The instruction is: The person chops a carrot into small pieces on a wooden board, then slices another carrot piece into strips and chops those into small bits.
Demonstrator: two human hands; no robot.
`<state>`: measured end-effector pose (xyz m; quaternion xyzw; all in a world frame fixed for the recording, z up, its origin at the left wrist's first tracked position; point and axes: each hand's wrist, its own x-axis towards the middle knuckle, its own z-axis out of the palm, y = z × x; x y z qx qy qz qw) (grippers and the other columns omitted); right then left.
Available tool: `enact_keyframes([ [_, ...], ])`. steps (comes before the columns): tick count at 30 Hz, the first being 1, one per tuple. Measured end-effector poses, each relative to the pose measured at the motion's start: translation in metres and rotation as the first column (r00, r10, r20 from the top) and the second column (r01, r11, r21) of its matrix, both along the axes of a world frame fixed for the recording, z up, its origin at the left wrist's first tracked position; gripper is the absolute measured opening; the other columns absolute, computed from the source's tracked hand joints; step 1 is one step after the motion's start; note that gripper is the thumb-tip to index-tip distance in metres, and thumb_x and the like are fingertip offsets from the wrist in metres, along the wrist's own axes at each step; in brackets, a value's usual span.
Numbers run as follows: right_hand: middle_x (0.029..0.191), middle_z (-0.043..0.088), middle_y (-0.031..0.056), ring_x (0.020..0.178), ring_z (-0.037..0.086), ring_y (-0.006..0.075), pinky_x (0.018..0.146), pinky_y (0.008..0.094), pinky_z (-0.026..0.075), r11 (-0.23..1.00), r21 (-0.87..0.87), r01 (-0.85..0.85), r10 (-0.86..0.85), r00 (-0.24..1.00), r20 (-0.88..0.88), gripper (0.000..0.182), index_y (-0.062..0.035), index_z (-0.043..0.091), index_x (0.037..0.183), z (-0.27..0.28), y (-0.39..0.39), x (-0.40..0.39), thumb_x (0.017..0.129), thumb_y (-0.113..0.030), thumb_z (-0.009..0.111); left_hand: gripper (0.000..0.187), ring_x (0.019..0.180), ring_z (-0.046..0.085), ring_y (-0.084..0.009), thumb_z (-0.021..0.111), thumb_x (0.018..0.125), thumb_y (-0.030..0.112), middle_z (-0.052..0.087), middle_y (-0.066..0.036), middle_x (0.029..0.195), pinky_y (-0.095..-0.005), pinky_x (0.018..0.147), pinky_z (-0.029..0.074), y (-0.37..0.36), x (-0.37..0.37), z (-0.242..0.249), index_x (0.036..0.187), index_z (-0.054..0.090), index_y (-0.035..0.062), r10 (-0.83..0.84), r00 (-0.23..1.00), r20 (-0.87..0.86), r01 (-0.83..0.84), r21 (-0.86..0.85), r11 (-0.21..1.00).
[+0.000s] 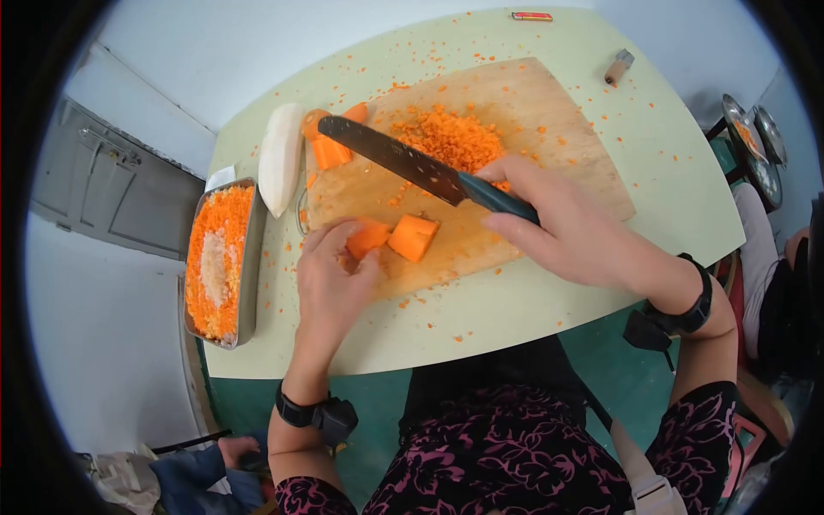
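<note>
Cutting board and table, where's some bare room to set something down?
Freest: the table right of the cutting board, and the near strip by the right hand, carrot flecks only. Crowded: the left side, with the tray, white radish and left hand on the carrot chunks.

Black wristbands [296, 412] – floral pink-black sleeves [712, 429]

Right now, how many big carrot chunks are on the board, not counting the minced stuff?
4: one under the left hand, one beside it, two by the knife tip. More may be hidden.
</note>
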<state>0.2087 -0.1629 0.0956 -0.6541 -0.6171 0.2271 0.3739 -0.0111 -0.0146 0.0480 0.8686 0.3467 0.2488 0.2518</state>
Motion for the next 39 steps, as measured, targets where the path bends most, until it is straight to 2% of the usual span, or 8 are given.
enact_keyframes([
  [8,0.094,0.061,0.0185,0.075,0.062,0.0356,0.064,0.0416,0.049,0.978,-0.208,-0.02,0.085,0.947,0.309,0.045,-0.0037,0.042,0.129,0.009,-0.027,-0.023,0.087,-0.012,0.057,0.026,0.098,0.057,-0.0333,0.072,0.07,0.005,0.059,-0.015,0.112,-0.037,0.084,0.048,0.005,-0.004,0.003,0.094,0.065,-0.0014,0.005,0.992,-0.123,0.069,0.582,0.81],
  [11,0.088,0.06,0.0174,0.069,0.061,0.0351,0.057,0.0414,0.049,0.975,-0.219,-0.034,0.123,0.907,0.403,0.048,-0.0036,0.041,0.13,0.012,-0.031,-0.029,0.086,-0.012,0.058,0.031,0.099,0.055,-0.0355,0.072,0.067,0.006,0.058,-0.018,0.108,-0.0403,0.079,0.049,-0.013,0.002,-0.005,0.096,0.062,-0.0012,-0.324,0.938,-0.124,0.34,0.508,0.791],
  [15,0.073,0.053,0.0175,0.049,0.055,0.0298,0.044,0.0382,0.044,0.981,-0.154,-0.121,0.183,0.844,0.505,0.061,0.0042,0.04,0.132,0.008,-0.036,-0.033,0.072,-0.001,0.055,0.027,0.099,0.056,-0.0313,0.065,0.07,0.004,0.059,-0.015,0.101,-0.0398,0.08,0.049,-0.012,0.018,-0.004,0.097,0.063,-0.0019,-0.427,0.878,-0.215,0.478,0.382,0.791],
  [24,0.072,0.048,0.011,0.045,0.049,0.0166,0.038,0.0288,0.039,0.972,-0.198,-0.126,0.231,0.661,0.714,0.054,0.0075,0.048,0.126,0.01,-0.045,-0.035,0.075,-0.007,0.055,0.025,0.099,0.055,-0.0301,0.058,0.072,0.002,0.061,-0.013,0.101,-0.0369,0.083,0.048,-0.013,0.023,-0.002,0.096,0.064,-0.0031,-0.427,0.851,-0.307,0.522,0.391,0.758],
  [30,0.071,0.046,0.0066,0.049,0.05,0.0128,0.037,0.0261,0.038,0.986,-0.126,-0.109,0.165,0.729,0.664,0.039,0.0062,0.051,0.112,0.009,-0.038,-0.024,0.076,-0.009,0.055,0.03,0.097,0.056,-0.0313,0.059,0.067,-0.004,0.061,-0.013,0.102,-0.0381,0.085,0.048,-0.013,0.027,0.0,0.097,0.064,-0.0045,-0.447,0.854,-0.265,0.516,0.336,0.788],
  [33,0.072,0.046,0.0062,0.048,0.049,0.013,0.037,0.0266,0.039,0.987,-0.136,-0.09,0.16,0.714,0.682,0.033,0.0037,0.05,0.106,0.01,-0.038,-0.025,0.077,-0.01,0.055,0.032,0.094,0.057,-0.032,0.062,0.066,-0.005,0.061,-0.014,0.103,-0.0379,0.083,0.049,-0.012,0.028,-0.003,0.098,0.064,-0.005,-0.461,0.852,-0.247,0.523,0.368,0.769],
  [36,0.078,0.051,0.0123,0.055,0.056,0.0248,0.043,0.0333,0.042,0.96,-0.276,-0.051,0.232,0.694,0.681,0.047,0.0072,0.044,0.119,0.023,-0.04,-0.024,0.075,-0.002,0.059,0.032,0.091,0.057,-0.0311,0.066,0.067,-0.002,0.06,-0.015,0.104,-0.0365,0.081,0.05,-0.012,0.027,-0.002,0.099,0.064,-0.0047,-0.423,0.867,-0.264,0.498,0.419,0.76],
  [39,0.081,0.054,0.0148,0.056,0.057,0.0287,0.045,0.0365,0.042,0.955,-0.293,-0.044,0.185,0.859,0.476,0.042,0.0054,0.044,0.117,0.018,-0.035,-0.014,0.079,-0.003,0.06,0.031,0.091,0.057,-0.0306,0.069,0.068,0.001,0.06,-0.015,0.102,-0.0359,0.079,0.05,-0.014,0.028,0.0,0.098,0.062,-0.0042,-0.42,0.88,-0.221,0.474,0.391,0.789],
])
